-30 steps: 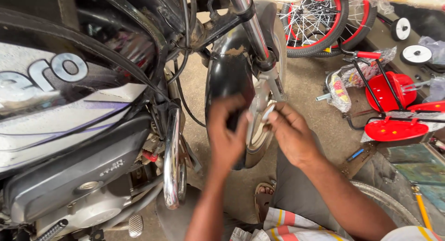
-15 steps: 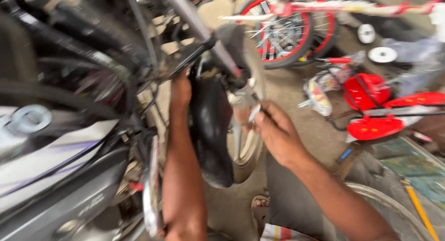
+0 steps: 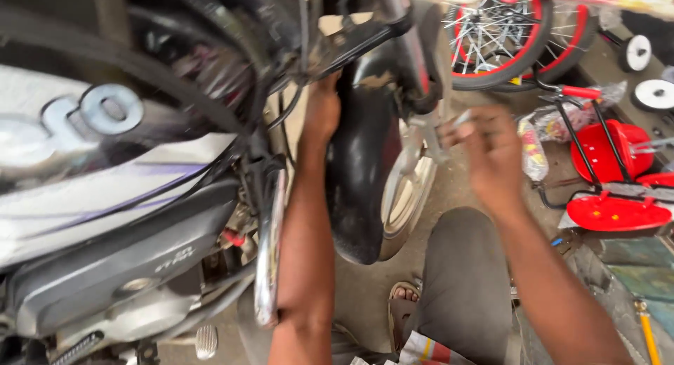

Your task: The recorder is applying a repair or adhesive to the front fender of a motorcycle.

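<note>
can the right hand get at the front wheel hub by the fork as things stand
Probably yes. The right hand is raised beside the fork leg, its blurred fingers almost at the bracket above the front wheel. Nothing lies between them; the black mudguard sits on the far side, where the left hand grips.

The dusty concrete floor (image 3: 365,295) holds a motorbike (image 3: 126,196) on the left. A red toy trike (image 3: 618,175) and a small bicycle (image 3: 505,42) stand farther back. A sandalled foot (image 3: 404,312) rests on it.
</note>
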